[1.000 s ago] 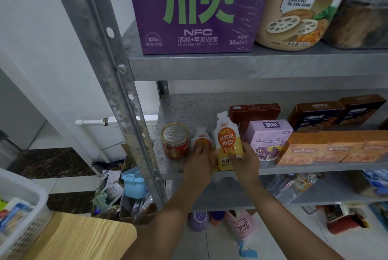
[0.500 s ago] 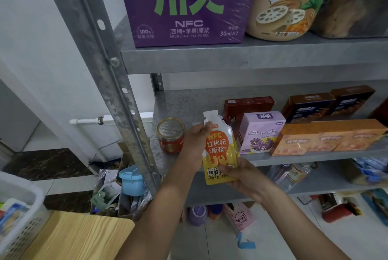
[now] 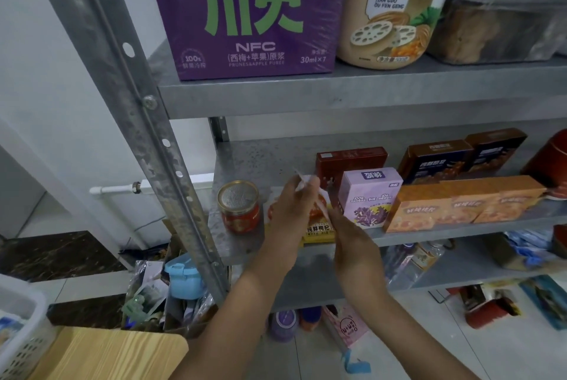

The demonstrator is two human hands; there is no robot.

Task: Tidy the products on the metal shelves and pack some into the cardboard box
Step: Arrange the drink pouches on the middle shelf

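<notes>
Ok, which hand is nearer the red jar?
Left. The left hand, gripping a pouch, is just right of the red jar; the right hand is farther right.

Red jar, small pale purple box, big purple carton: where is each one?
Red jar (image 3: 241, 219): head view, on its red side wall.
Small pale purple box (image 3: 368, 198): head view, on its front face.
Big purple carton (image 3: 254, 51): head view, on its front face.

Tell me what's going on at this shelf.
A person is handling a goji juice pouch at the front of the middle metal shelf, between a red jar and a purple carton. The left hand pinches the pouch's top; the right hand meets its right edge, grip unclear.
</notes>
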